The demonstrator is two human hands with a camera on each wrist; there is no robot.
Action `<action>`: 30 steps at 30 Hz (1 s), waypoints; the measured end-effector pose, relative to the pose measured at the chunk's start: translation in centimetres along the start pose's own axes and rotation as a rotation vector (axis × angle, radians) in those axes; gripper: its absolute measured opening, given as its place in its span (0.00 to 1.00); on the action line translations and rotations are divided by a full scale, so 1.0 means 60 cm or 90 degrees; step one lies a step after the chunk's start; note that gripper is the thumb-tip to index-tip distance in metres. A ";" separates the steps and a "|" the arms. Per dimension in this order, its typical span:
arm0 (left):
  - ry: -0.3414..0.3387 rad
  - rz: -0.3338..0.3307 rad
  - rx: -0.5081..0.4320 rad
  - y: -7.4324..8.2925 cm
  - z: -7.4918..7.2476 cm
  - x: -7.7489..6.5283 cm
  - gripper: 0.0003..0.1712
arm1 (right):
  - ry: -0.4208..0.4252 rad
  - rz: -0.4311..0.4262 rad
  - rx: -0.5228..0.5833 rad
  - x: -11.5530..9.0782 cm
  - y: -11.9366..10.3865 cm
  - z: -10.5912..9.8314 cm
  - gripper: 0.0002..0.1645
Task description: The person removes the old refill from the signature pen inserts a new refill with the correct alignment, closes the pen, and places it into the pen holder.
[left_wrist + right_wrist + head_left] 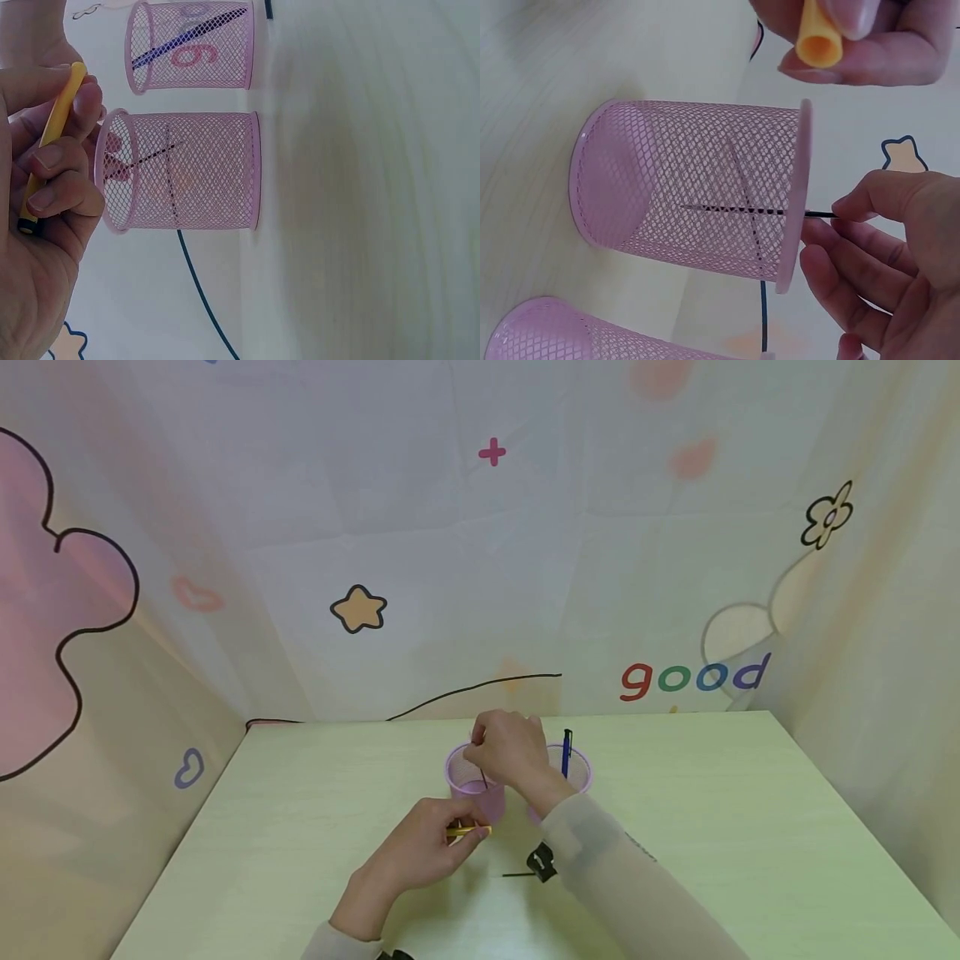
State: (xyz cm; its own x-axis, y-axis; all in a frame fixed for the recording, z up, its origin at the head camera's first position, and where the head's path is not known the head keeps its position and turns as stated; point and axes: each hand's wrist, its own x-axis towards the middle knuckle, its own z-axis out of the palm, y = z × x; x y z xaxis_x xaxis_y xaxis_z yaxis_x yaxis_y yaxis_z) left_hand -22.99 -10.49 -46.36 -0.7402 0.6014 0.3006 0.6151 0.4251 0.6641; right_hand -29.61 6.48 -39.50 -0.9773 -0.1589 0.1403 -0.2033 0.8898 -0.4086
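Observation:
My left hand (431, 843) holds a yellow pen barrel (54, 135). One end of the barrel is black in the left wrist view, and its other end shows hollow in the right wrist view. Between thumb and fingertips, my right hand (889, 255) pinches a thin dark pen refill (821, 214) at its upper end. The refill's lower part hangs inside a pink mesh pen cup (705, 150), seen through the mesh. Behind my right wrist stands a second pink mesh cup (187, 82) with a blue pen (566, 752) leaning in it.
Both cups stand on a pale green tabletop (300, 827). A short, thin dark stick (517, 875) shows beside the black wrist device (542, 862); whether it lies on the table I cannot tell. A printed curtain (450, 568) hangs behind and along the sides.

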 end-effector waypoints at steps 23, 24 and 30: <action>0.018 0.004 0.013 0.001 -0.008 0.004 0.02 | 0.028 -0.026 0.096 -0.009 -0.001 -0.048 0.03; 0.017 0.004 0.013 0.001 -0.008 0.004 0.03 | 0.030 -0.028 0.102 -0.010 0.000 -0.049 0.03; 0.017 -0.010 0.006 0.006 -0.010 0.004 0.04 | 0.031 -0.035 0.150 -0.014 0.004 -0.057 0.04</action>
State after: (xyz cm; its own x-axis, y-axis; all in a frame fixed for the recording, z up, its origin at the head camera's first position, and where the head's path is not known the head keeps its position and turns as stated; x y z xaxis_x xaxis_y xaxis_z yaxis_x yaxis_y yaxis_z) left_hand -23.07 -10.58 -45.64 -0.7568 0.5760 0.3090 0.6060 0.4412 0.6619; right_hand -28.61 8.30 -36.61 -0.9613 -0.1784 0.2098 -0.2704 0.7552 -0.5972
